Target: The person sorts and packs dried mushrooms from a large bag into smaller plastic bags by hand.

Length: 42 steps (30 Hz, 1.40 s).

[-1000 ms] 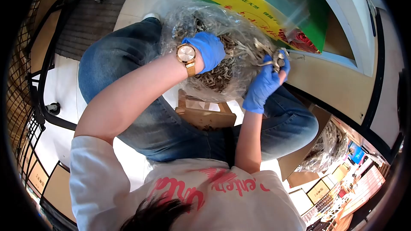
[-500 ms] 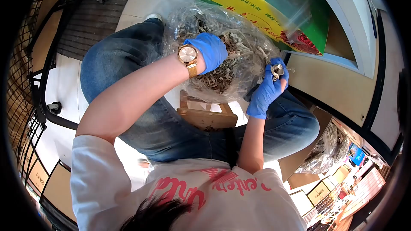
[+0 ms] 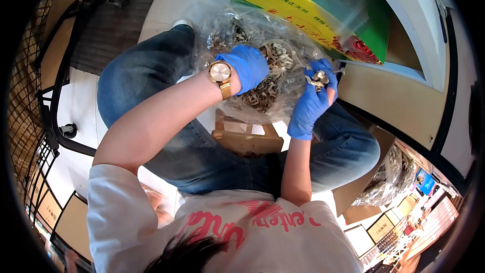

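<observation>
A large clear plastic bag [image 3: 207, 30] stands between my knees, full of grey-brown dried strips [image 3: 273, 73] that look like dried mushroom slices. My left hand [image 3: 246, 68], in a blue glove with a gold watch at the wrist, reaches down into the bag's opening against the strips. Its fingertips are hidden, so what they hold does not show. By the bag's right side, my right hand [image 3: 313, 106], also gloved in blue, is turned palm up. Its fingers curl around a small bunch of pale dried pieces [image 3: 318, 80].
Behind the bag stands a green and yellow printed carton [image 3: 308, 15] under a white-framed shelf. A small wooden stool [image 3: 247, 141] is below the bag. To the right, an open cardboard box [image 3: 361, 189] holds another plastic bag [image 3: 389, 177]. A black-framed wire rack [image 3: 45, 106] stands left.
My right hand has come slightly left and turned, showing more of the dried pieces. My left hand stays at the bag, a little lower. The whole view has shifted slightly.
</observation>
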Motion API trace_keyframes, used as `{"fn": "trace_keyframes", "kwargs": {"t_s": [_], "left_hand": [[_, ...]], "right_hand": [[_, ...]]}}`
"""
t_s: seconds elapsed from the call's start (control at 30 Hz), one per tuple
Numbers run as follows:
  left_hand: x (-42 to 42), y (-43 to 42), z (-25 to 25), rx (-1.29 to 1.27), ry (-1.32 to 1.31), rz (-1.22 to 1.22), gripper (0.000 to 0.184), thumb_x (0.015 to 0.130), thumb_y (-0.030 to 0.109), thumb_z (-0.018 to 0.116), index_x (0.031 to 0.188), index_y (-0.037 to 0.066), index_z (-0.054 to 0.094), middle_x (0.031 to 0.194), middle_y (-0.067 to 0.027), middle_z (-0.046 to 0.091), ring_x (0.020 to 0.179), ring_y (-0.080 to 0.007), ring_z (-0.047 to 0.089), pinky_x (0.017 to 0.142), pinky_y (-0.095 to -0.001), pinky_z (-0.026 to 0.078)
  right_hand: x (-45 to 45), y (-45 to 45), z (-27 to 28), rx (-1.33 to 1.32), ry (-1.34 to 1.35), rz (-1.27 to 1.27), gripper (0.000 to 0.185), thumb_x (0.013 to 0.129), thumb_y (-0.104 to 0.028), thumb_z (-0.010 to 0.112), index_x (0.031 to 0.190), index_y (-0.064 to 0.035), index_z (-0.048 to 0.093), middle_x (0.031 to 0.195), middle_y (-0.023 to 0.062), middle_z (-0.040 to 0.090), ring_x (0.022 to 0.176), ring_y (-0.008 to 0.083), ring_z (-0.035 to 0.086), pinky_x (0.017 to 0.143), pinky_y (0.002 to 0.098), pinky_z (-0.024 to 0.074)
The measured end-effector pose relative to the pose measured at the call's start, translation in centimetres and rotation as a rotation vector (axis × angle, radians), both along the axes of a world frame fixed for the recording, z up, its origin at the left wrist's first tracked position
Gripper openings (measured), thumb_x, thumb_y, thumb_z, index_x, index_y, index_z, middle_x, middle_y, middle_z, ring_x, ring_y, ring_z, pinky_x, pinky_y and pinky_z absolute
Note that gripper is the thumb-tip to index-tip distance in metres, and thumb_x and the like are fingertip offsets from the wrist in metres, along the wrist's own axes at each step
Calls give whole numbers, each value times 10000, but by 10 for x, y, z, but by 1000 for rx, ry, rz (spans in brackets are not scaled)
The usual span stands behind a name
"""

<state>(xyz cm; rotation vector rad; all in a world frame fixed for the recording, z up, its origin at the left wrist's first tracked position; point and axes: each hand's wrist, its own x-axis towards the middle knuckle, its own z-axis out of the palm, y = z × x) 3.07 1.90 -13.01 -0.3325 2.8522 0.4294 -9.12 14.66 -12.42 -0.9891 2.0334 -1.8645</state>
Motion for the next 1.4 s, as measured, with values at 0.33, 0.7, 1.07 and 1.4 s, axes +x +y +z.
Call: {"fn": "trace_keyframes", "kwargs": {"t_s": [0.33,0.7,1.07,1.4], "left_hand": [[-3,9,14,-39,-118,15,129,748,100,560,794,110,680,797,-109,651,782,-267,656,602,-374,526],[-1,9,5,23,8,81,123,747,105,563,790,105,679,790,-103,656,759,-268,657,606,-370,526],[-6,2,12,0,34,242,133,722,118,569,771,56,676,768,-114,644,755,-250,618,633,-358,465],[-13,7,18,165,-92,198,222,764,122,558,941,55,674,923,-122,650,881,-260,614,729,-393,466]], "right_hand": [[6,-5,-7,-108,-40,1,424,732,64,611,1136,-25,514,1210,116,510,1156,209,467,975,339,367],[9,29,-18,191,-159,49,345,791,111,511,1115,1,555,1178,105,547,1108,183,514,948,304,413],[-28,35,12,763,259,495,333,777,64,493,1071,-12,628,1084,153,611,1052,210,554,908,281,416],[-13,-177,7,548,446,1032,195,774,-71,519,912,-76,657,911,131,631,870,283,604,802,355,465]]}}
